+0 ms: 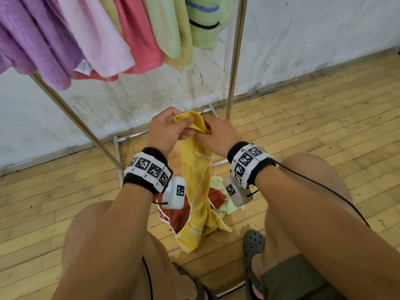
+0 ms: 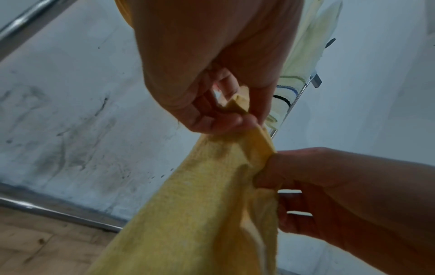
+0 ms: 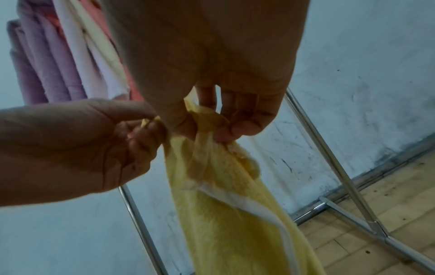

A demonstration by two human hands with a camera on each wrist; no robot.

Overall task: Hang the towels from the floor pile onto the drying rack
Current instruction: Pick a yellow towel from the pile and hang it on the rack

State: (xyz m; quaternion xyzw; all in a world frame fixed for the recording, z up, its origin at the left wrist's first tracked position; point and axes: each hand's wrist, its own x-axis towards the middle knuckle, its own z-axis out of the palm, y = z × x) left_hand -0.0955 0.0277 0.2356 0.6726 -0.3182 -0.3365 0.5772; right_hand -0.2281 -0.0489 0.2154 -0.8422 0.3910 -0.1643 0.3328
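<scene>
1. Yellow towel [image 1: 197,185]: held up by its top edge in front of the person, the body hanging down between the forearms, the lower end resting on the floor pile.
2. Left hand [image 1: 165,131]: fingers curled, pinching a folded corner of the yellow towel between thumb and fingertips [image 2: 226,121].
3. Right hand [image 1: 216,135]: just beside the left hand, thumb and fingers pinching a bunched fold of the same top edge; the white hem ran down below the grip in the right wrist view.
4. Floor pile [image 1: 179,211]: a rust-red towel and a pale green towel [image 1: 225,208], lying on the wooden floor [image 1: 313,118] between the person's knees, partly covered by the yellow towel and the wrist cameras.
5. Drying rack [image 1: 234,61]: chrome tube frame, standing between the person and the wall; one upright stood just behind the right hand, a slanted leg ran to the left, base bars lay on the floor behind the pile.
6. Hung towels [image 1: 95,33]: purple, pale pink, coral, pale yellow and light green, hanging close together along the top of the rack, above the hands.
7. Wall [image 1: 313,35]: white, scuffed and stained near the floor.
8. Shoes [image 1: 253,245]: grey perforated clogs, near the pile.
</scene>
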